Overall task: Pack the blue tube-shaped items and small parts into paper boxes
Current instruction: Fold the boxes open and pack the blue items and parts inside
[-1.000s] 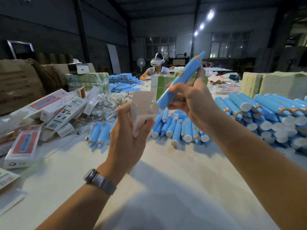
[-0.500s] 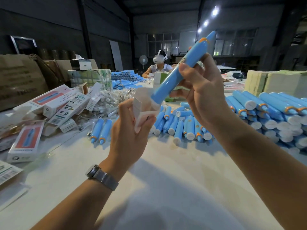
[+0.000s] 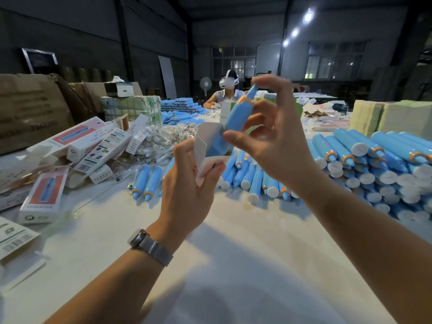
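Note:
My left hand [image 3: 187, 195] grips an open white paper box [image 3: 208, 139] above the table, its mouth turned up and to the right. A blue tube [image 3: 236, 115] with an orange ring and a pointed tip stands tilted in that mouth, its lower end inside the box. My right hand [image 3: 280, 146] is around the tube: the thumb lies on its lower part, the other fingers are behind it, and the index finger curls over the tip. Loose blue tubes [image 3: 254, 181] lie just beyond my hands. Bagged small parts [image 3: 168, 136] are heaped behind the box.
A big stack of blue tubes [image 3: 374, 160] fills the right side. Printed boxes [image 3: 98, 148] are piled at the left, with brown cartons [image 3: 30, 108] behind them. Stacks of flat packaging [image 3: 392, 118] stand at the far right. A person [image 3: 228, 90] sits across the white table [image 3: 233, 265].
The tube has slid down into the box, so less of it sticks out. My right hand's fingers have spread and shifted toward the tip. The left hand and box stayed about where they were.

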`<state>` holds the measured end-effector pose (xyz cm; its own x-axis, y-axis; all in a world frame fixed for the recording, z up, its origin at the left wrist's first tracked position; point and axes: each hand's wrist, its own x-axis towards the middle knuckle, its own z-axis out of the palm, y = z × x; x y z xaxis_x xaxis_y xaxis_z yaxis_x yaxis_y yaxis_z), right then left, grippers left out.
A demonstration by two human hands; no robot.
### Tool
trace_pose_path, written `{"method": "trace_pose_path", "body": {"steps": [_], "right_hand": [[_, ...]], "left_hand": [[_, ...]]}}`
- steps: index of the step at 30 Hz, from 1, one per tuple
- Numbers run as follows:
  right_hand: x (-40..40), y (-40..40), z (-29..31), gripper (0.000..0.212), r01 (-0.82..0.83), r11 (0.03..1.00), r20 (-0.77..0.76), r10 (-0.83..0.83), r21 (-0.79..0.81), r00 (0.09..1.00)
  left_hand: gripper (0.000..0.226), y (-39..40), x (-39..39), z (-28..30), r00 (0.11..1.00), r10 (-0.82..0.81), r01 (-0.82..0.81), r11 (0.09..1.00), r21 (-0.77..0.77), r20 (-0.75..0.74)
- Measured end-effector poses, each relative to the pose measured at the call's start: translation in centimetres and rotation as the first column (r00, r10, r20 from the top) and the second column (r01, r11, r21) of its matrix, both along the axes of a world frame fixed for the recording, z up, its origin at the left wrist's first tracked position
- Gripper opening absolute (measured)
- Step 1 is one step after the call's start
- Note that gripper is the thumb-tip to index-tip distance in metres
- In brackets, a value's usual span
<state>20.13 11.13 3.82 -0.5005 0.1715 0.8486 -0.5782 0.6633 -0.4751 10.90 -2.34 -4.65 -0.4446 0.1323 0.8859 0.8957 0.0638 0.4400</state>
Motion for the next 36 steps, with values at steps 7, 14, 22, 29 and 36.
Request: {"method": "trace_pose_path", "body": {"steps": [7, 14, 22, 29, 36], "right_hand": [[-1.3, -0.9, -3.1, 0.018, 0.125, 0.920, 0.087, -0.169, 0.371, 0.982], [-3.3, -2.2, -2.7, 0.014, 0.049, 0.973, 0.120, -0.077, 0.226, 0.990], [-17.7, -3.3, -4.3, 0.023, 0.131, 0.963, 0.487, -0.234, 0.237, 0.842], [-28.5, -3.4, -6.4, 0.042, 0.147, 0.766, 0.573, -0.578, 0.625, 0.581], [-33.7, -3.5, -7.4, 0.035, 0.133, 0.718, 0.560, -0.633, 0.684, 0.535]], "left_hand": [[0.041, -0.5, -0.3, 0.1, 0.999, -0.019, 0.018, 0.999, 0.028, 0.037], [0.038, -1.6, -2.1, 0.4, 0.994, 0.099, -0.103, 0.991, 0.089, 0.054], [0.044, -4.4, -6.0, 1.0, 0.933, 0.214, -0.301, 0.904, 0.304, 0.287], [0.042, -4.7, -7.3, 0.8, 0.939, 0.216, -0.302, 0.888, 0.346, 0.266], [0.042, -4.6, -7.9, 1.0, 0.925, 0.173, -0.289, 0.898, 0.331, 0.339]]}}
